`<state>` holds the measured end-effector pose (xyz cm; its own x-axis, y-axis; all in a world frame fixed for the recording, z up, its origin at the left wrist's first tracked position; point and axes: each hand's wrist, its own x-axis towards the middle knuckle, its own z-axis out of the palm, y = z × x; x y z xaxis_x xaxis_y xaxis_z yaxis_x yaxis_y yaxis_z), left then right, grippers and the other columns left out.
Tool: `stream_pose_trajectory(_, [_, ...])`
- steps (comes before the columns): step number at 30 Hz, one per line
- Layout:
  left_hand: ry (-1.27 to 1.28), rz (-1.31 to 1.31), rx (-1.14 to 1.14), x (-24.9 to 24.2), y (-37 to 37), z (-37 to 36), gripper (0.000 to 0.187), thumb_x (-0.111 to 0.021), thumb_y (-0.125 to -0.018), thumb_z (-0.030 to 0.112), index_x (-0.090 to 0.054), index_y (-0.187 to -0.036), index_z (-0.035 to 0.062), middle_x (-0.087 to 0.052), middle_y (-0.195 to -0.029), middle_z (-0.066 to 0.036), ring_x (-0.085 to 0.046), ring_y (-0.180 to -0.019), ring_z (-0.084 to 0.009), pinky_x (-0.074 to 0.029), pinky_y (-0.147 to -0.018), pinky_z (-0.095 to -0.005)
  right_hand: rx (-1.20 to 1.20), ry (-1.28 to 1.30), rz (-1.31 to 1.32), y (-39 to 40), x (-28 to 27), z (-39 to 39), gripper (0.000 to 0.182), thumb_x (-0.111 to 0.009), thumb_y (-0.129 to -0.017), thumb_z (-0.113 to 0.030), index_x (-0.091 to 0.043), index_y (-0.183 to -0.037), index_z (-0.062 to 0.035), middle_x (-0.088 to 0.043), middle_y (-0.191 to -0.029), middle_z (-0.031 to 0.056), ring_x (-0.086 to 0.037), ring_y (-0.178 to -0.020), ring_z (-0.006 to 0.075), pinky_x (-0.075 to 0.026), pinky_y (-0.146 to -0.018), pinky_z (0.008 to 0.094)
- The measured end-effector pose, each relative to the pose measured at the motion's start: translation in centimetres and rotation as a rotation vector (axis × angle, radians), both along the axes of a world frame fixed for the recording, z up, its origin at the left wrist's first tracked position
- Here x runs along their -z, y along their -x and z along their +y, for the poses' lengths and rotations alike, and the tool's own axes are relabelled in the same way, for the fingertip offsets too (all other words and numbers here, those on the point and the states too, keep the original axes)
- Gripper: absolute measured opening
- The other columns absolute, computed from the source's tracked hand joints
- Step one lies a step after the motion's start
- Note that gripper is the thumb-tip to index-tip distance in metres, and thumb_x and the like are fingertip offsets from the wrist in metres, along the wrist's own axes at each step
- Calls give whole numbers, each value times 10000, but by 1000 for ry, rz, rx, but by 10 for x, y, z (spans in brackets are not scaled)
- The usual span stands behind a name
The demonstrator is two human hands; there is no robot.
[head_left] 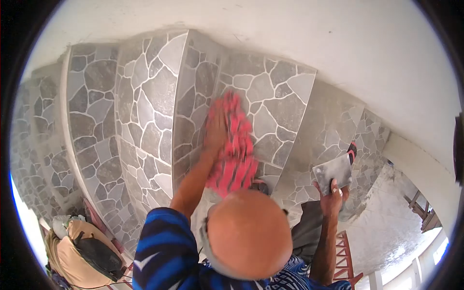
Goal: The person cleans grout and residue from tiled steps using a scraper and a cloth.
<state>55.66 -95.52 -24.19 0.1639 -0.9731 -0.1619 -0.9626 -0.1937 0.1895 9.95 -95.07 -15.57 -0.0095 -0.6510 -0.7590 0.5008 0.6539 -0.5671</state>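
My left hand (215,129) presses a red striped cloth (236,154) flat against a curved wall of grey stone-pattern tiles (145,106). The hand and the cloth are blurred by motion. My right hand (332,194) is lower and to the right, away from the wall. It grips a flat grey metal trowel (333,172) with a red and black handle (352,151). My head (249,234) and blue striped shirt (166,246) fill the bottom middle of the view.
White plaster (338,43) runs above the tiles. A tan and black bag (82,249) lies at the lower left. A red metal frame (344,251) stands under my right arm. Far below lie a grey floor (391,217) and a wooden frame (420,208).
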Motion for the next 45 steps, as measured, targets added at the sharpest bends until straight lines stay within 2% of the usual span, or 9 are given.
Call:
stream_pose_trajectory(4, [-284,-4,14,-11,5,70,774,-571,-903,307,-251,-1471,-110,-304,-1512,-293,-282,-1418,-448,-242,-1164,-534,-81,11,37,-6,-11,2,494,-572,-990,-299,-535,-1190,152,-591,-1170,162,-594,-1062,259,-524,-972,434])
stream_pose_trajectory(15, [493,-256,-153,38,14,-198,484,-614,-861,288,-516,-1180,-64,-533,-1192,-272,-519,-1135,-423,-399,-1016,-501,-370,13,412,-4,-14,6,509,-502,-1026,-357,-584,-1190,117,-610,-1207,135,-591,-1031,228,-465,-953,378])
stream_pose_trajectory(17, [-31,34,-202,12,73,-186,425,-627,-831,260,-523,-1133,-20,-558,-1134,-245,-555,-1083,-406,-429,-977,-489,-161,-1,146,-7,-2,5,410,-552,-986,-239,-485,-1298,18,-565,-1260,116,-569,-1121,251,-506,-905,457])
stream_pose_trajectory(22, [106,376,658,2,121,-155,399,-574,-829,240,-545,-1151,6,-571,-1154,-221,-567,-1089,-391,-443,-954,-507,-107,70,81,-6,3,8,442,-600,-960,-191,-452,-1329,2,-562,-1243,95,-563,-1139,230,-479,-941,453])
stream_pose_trajectory(24, [-177,291,188,-32,76,-173,416,-552,-848,217,-539,-1215,21,-578,-1182,-201,-558,-1128,-387,-401,-1018,-506,-120,97,171,4,4,16,510,-599,-945,-170,-392,-1403,-87,-534,-1295,103,-565,-1173,289,-539,-867,562])
stream_pose_trajectory(26, [490,-115,17,48,-18,-152,519,-556,-861,241,-501,-1327,19,-553,-1280,-209,-508,-1230,-390,-348,-1094,-490,-49,102,198,8,0,23,535,-601,-938,-169,-377,-1419,-106,-528,-1303,109,-575,-1167,307,-568,-830,586])
stream_pose_trajectory(32, [-238,172,21,-102,57,-197,719,-571,-896,322,-344,-1447,-81,-346,-1486,-311,-331,-1400,-413,-264,-1171,-480,-31,100,230,-4,-20,16,540,-598,-955,-241,-377,-1392,-14,-538,-1255,140,-583,-1097,299,-546,-880,495])
stream_pose_trajectory(38, [274,-128,93,28,-28,-166,708,-602,-869,316,-383,-1429,-59,-355,-1470,-303,-342,-1391,-417,-306,-1141,-472,-343,39,545,1,-12,14,499,-543,-990,-383,-630,-1072,101,-652,-1032,142,-572,-965,229,-429,-907,362])
stream_pose_trajectory(45, [-225,-698,268,-58,-62,-165,672,-539,-917,302,-368,-1448,-74,-335,-1541,-219,-302,-1433,-364,-182,-1204,-452,-452,69,586,13,4,13,510,-514,-1008,-375,-650,-1014,117,-662,-951,134,-570,-927,216,-420,-903,356])
